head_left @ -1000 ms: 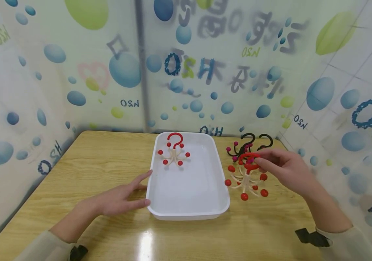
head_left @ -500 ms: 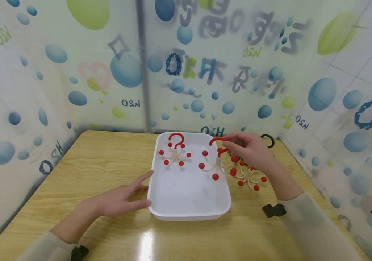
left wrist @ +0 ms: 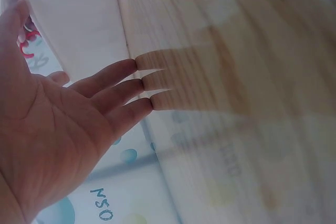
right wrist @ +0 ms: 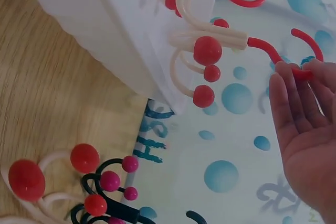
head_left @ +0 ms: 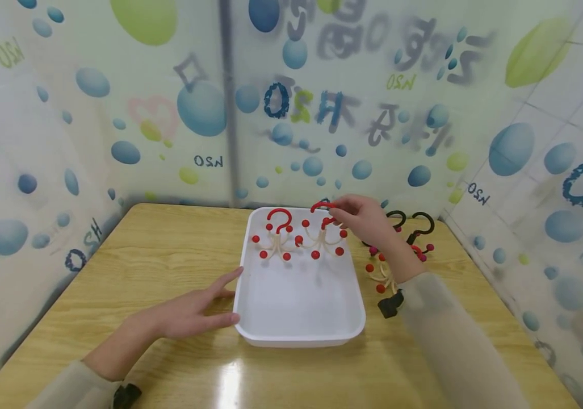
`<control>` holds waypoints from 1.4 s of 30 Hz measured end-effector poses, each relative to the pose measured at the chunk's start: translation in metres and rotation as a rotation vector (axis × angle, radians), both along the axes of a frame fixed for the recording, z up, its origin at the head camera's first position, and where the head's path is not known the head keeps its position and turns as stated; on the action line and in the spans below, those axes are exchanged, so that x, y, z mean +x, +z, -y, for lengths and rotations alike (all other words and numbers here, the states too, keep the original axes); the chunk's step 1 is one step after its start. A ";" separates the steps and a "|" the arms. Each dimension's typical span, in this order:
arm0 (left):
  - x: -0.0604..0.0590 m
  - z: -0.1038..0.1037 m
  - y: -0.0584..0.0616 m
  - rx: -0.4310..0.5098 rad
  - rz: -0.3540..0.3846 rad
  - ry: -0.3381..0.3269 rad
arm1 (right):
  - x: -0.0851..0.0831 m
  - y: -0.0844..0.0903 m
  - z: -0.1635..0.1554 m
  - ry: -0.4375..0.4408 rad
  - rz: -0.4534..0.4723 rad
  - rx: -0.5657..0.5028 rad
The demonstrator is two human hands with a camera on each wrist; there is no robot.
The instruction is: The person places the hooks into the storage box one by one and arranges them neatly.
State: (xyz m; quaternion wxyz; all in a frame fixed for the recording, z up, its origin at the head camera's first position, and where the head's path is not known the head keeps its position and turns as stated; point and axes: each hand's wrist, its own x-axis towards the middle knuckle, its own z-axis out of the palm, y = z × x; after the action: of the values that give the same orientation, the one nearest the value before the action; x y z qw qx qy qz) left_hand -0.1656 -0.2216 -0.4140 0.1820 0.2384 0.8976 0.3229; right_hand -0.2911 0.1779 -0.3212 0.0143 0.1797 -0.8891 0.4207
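My right hand (head_left: 365, 220) pinches the red hook handle of a cream head massager (head_left: 323, 237) with red ball tips. Its legs spread over the back right of the white tray (head_left: 296, 312). In the right wrist view, thumb and fingers of the right hand (right wrist: 307, 124) meet on the hook, with the massager (right wrist: 226, 36) pointing into the tray. Another red-hooked head massager (head_left: 277, 243) stands in the tray's back left. My left hand (head_left: 186, 315) has its fingers spread, thumb and index tips right at the tray's left rim; its palm (left wrist: 58, 135) shows in the left wrist view.
Right of the tray, partly behind my right forearm, a third cream head massager (head_left: 384, 279) sits on the wooden table (head_left: 168, 250). Black head massagers (head_left: 416, 236) with pink tips stand behind it. A bubble-patterned curtain (head_left: 291, 159) rises at the table's back edge.
My right hand has carried one red-hooked massager leftward from the group at the right to over the tray's back right. The left hand has stayed at the tray's left rim.
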 end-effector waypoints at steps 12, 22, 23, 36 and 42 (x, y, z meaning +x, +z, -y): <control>0.000 0.001 -0.001 0.001 0.006 0.003 | -0.026 -0.013 0.015 -0.056 0.124 0.032; -0.001 0.000 -0.001 -0.003 0.030 0.013 | -0.036 -0.030 0.019 -0.081 0.169 0.079; -0.001 0.000 -0.001 -0.003 0.032 0.013 | -0.036 -0.030 0.020 -0.084 0.173 0.083; -0.001 0.000 -0.001 -0.012 0.013 0.010 | -0.035 -0.029 0.020 -0.091 0.213 0.075; 0.000 0.000 -0.001 -0.007 -0.002 0.006 | -0.034 -0.027 0.018 -0.095 0.214 0.082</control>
State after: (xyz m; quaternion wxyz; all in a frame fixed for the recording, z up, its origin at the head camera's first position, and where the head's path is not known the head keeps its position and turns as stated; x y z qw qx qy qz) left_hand -0.1658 -0.2216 -0.4151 0.1811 0.2352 0.8997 0.3201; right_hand -0.3250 0.1595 -0.3487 -0.0682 0.0919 -0.9095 0.3996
